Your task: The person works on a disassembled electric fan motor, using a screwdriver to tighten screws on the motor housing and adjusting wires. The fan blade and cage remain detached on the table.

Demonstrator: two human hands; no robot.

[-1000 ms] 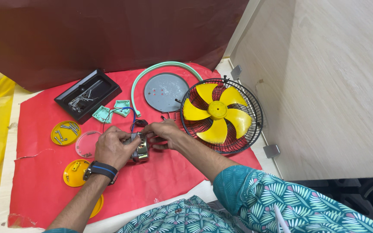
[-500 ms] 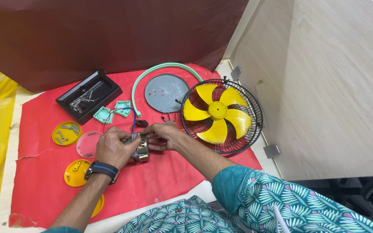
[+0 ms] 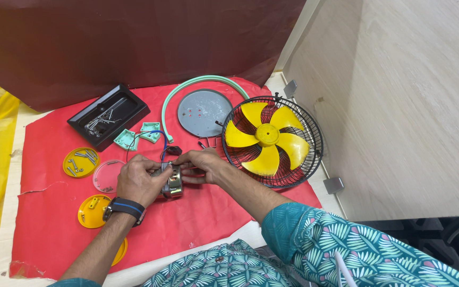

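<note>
We have the small metal fan motor between both hands, low over the red paper sheet near its middle, just in front of the two mint-green plastic brackets. Our left hand wraps the motor's left side, fingers curled and pressed against the casing, a dark watch on the wrist. Our right hand comes in from the right with thumb and forefinger pinched together at the motor's top edge; what exactly sits between those fingertips is too small to tell. Blue and dark wires loop from the motor back toward the brackets.

To handle this well, we judge it best to keep the left hand as the steady clamp and let only the right fingertips work, so the motor does not twist and strain the thin wires. Holding it close above the sheet means anything small that slips lands on the red paper rather than rolling off.

Loose screws lie sorted in the yellow lid, the clear pink lid and the black tray. The caged yellow fan blade, the grey round plate and the mint-green hoop lie to the right, well apart from our hands.
</note>
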